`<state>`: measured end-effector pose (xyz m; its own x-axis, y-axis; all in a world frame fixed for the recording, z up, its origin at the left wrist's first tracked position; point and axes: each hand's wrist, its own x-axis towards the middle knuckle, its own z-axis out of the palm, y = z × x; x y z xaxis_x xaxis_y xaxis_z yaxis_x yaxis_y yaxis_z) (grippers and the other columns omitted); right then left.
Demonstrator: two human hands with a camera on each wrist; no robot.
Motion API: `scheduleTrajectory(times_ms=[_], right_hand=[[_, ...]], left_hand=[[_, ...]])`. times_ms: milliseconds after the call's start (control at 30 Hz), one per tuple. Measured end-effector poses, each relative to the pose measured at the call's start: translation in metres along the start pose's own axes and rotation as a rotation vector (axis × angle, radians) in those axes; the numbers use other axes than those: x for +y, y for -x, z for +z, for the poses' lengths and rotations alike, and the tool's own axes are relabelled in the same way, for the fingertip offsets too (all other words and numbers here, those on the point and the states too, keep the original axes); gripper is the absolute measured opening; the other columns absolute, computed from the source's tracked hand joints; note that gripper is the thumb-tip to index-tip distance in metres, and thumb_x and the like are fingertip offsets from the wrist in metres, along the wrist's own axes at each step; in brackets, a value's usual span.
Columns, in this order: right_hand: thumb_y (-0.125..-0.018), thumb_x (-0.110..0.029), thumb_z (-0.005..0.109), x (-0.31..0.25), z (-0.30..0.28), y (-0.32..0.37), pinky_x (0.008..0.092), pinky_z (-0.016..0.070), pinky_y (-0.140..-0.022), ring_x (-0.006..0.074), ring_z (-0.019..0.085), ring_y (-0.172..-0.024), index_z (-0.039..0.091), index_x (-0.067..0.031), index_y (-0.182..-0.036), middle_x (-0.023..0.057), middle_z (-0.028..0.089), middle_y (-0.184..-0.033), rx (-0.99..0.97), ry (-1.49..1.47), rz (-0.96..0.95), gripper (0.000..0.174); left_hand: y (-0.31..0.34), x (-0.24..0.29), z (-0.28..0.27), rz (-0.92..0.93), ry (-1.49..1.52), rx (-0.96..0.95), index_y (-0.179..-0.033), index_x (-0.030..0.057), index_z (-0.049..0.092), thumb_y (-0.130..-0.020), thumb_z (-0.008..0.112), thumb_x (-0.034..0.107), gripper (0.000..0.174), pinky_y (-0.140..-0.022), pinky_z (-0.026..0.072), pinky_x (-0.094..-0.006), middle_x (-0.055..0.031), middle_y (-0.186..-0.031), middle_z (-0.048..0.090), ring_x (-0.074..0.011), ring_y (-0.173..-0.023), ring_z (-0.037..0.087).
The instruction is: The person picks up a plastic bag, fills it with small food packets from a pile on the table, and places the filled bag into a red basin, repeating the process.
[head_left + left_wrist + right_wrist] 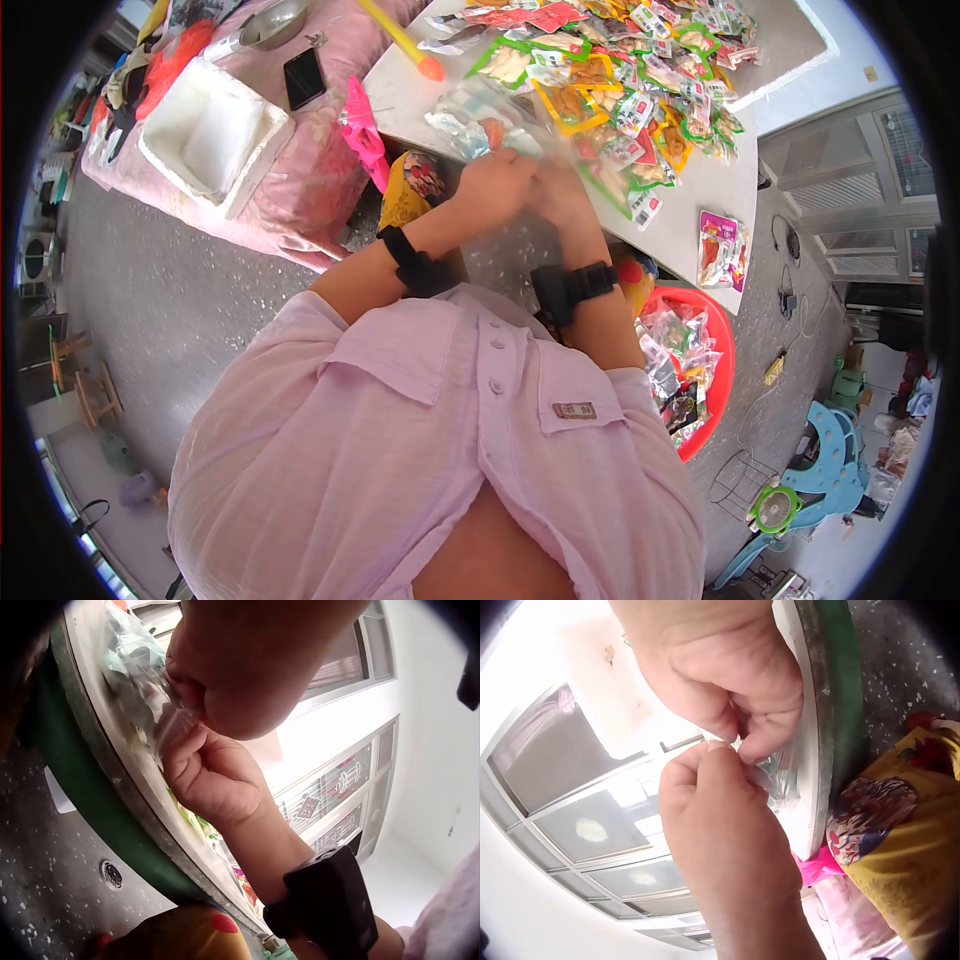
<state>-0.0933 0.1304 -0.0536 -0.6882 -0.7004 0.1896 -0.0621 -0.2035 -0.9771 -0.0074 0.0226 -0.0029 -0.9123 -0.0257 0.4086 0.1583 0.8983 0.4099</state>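
No words can be read. On the table [400,108], packets [570,105] wear white labels [633,113] with print too tiny. Below the table, the shirt [400,450] has a tag [575,410] with blurry marks.

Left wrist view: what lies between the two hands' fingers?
Clear plastic packaging lies between the left hand and right hand, in the left wrist view.

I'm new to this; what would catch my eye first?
Probably the colourful heap of plastic food packets spread over the white table. At its near edge, the left hand and right hand pinch a clear plastic bag. A red basin of shiny packages sits to the person's right.
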Motion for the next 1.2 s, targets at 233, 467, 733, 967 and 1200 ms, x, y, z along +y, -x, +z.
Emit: scheduleTrajectory(times_ms=[233,467,733,967,1200], right_hand=[[-0.075,-0.007,0.048,-0.034,0.015,0.010,0.0258,0.0466,-0.054,0.0165,0.054,-0.065,0.047,-0.0020,-0.083,0.0085,0.053,-0.078,0.091,-0.093,0.194,0.009],[-0.074,-0.007,0.047,-0.042,0.029,-0.009,0.0223,0.0440,-0.047,0.0115,0.052,-0.057,0.051,-0.0038,-0.073,0.0047,0.052,-0.068,0.228,0.096,0.407,0.005],[-0.075,-0.007,0.048,-0.035,0.037,-0.006,0.0184,0.0389,-0.042,0.0092,0.050,-0.054,0.051,-0.0044,-0.080,0.0042,0.052,-0.068,0.324,-0.305,0.435,0.007],[-0.077,-0.014,0.051,-0.049,0.026,0.008,0.0179,0.0398,-0.044,0.0090,0.053,-0.056,0.048,-0.0035,-0.089,0.0033,0.054,-0.073,0.285,-0.248,0.491,0.016],[-0.077,-0.013,0.050,-0.058,0.008,0.022,0.0194,0.0394,-0.048,0.0100,0.053,-0.061,0.048,-0.0032,-0.091,0.0045,0.056,-0.080,0.401,-0.259,0.394,0.018]], left_hand=[[0.009,-0.005,-0.005,0.079,0.007,0.155,-0.068,0.0069,0.048,-0.067,0.051,0.009,0.004,-0.052,0.0412,-0.0384,-0.0100,-0.066,0.047,-0.0294,-0.059,0.049],[0.008,-0.005,-0.006,0.099,0.008,0.190,-0.069,0.0062,0.049,-0.067,0.051,0.008,0.004,-0.053,0.0415,-0.0380,-0.0106,-0.068,0.048,-0.0297,-0.061,0.049],[0.016,-0.008,-0.012,0.157,-0.050,0.292,-0.086,0.0079,0.054,-0.064,0.057,0.015,0.024,-0.070,0.0382,-0.0391,-0.0107,-0.086,0.050,-0.0274,-0.081,0.049],[0.031,-0.028,-0.001,0.265,-0.264,0.300,-0.094,0.0103,0.053,-0.060,0.061,0.014,0.034,-0.083,0.0318,-0.0442,-0.0121,-0.108,0.043,-0.0298,-0.103,0.040],[0.017,-0.043,-0.014,0.384,-0.135,0.272,-0.083,0.0064,0.054,-0.061,0.056,0.005,0.023,-0.083,0.0342,-0.0418,-0.0109,-0.098,0.049,-0.0287,-0.097,0.044]])
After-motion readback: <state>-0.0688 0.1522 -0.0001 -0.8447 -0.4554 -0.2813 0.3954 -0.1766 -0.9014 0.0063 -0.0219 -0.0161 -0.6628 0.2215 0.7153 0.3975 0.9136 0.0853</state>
